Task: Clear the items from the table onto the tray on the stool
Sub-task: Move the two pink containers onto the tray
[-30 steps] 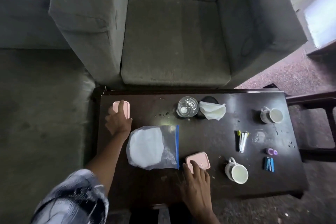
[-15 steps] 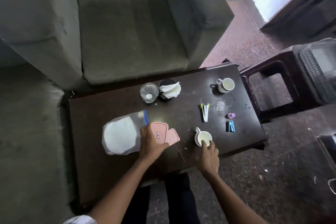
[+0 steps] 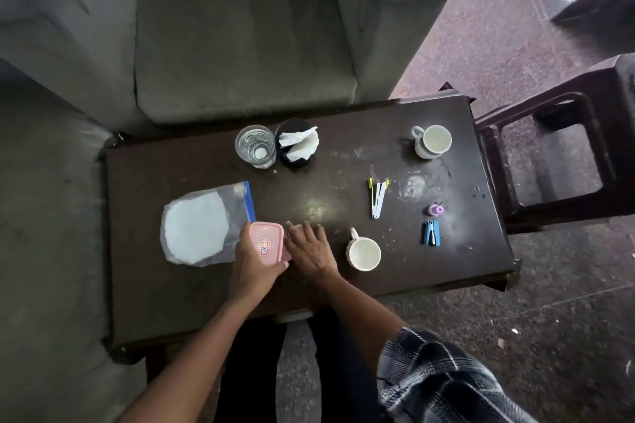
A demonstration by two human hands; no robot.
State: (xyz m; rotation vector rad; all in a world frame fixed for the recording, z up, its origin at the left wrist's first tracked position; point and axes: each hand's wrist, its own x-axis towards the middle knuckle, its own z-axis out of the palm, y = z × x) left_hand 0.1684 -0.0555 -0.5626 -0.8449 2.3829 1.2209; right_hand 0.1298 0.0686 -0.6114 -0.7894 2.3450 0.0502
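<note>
Pink lidded box (image 3: 266,244), near the table's (image 3: 192,299) front edge beside the zip bag (image 3: 202,227): clasped at its left and near sides by left hand (image 3: 254,263), right hand (image 3: 309,249) lying flat and unclenched just beside it, holding nothing. Probably light, stiff, slick plastic; best pinched across the short sides. Near mug (image 3: 363,252) rightward, likely fragile; stool (image 3: 563,148) beyond, no tray in view.

Dark wood table (image 3: 395,271) with dull sheen, matt cloth armchair (image 3: 240,45), clear glass (image 3: 255,146), glossy ceramic cups (image 3: 363,253), smooth pink plastic box (image 3: 266,241).
</note>
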